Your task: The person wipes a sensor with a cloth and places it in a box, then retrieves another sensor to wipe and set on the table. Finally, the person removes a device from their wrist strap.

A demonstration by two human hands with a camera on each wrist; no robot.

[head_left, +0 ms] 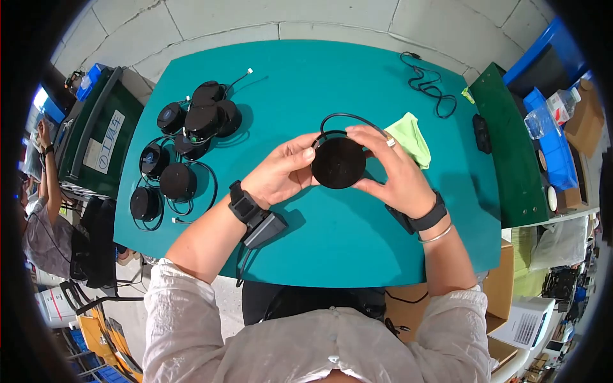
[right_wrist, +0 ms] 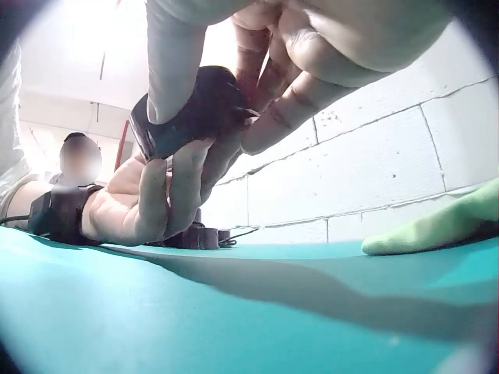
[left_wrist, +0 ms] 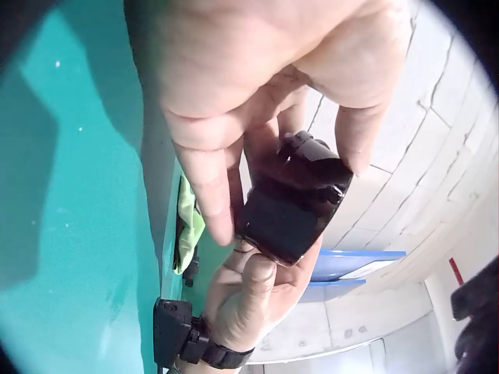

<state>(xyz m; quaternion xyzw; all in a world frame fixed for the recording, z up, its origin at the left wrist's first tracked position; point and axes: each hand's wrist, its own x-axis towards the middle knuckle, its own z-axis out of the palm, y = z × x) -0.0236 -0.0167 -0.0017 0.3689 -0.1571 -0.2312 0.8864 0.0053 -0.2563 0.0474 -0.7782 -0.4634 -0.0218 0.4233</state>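
Note:
A round black puck-shaped device (head_left: 338,163) is held up above the green table, its flat face toward the head camera. A black cable (head_left: 350,116) loops from it at the top. My left hand (head_left: 285,167) grips the device's left side, thumb at the rim. On the other side, my right hand (head_left: 401,177) holds it between thumb and fingers. The left wrist view shows the glossy dark side of the device (left_wrist: 284,214) between both hands. In the right wrist view, fingers of both hands wrap the device (right_wrist: 195,109) above the tabletop.
Several similar black devices (head_left: 178,182) with cables cluster at the table's left. A light green cloth (head_left: 412,139) lies right of the hands. Farther back is a coiled black cable (head_left: 429,86). A green panel (head_left: 504,147) stands along the right edge, near a small black item (head_left: 482,133).

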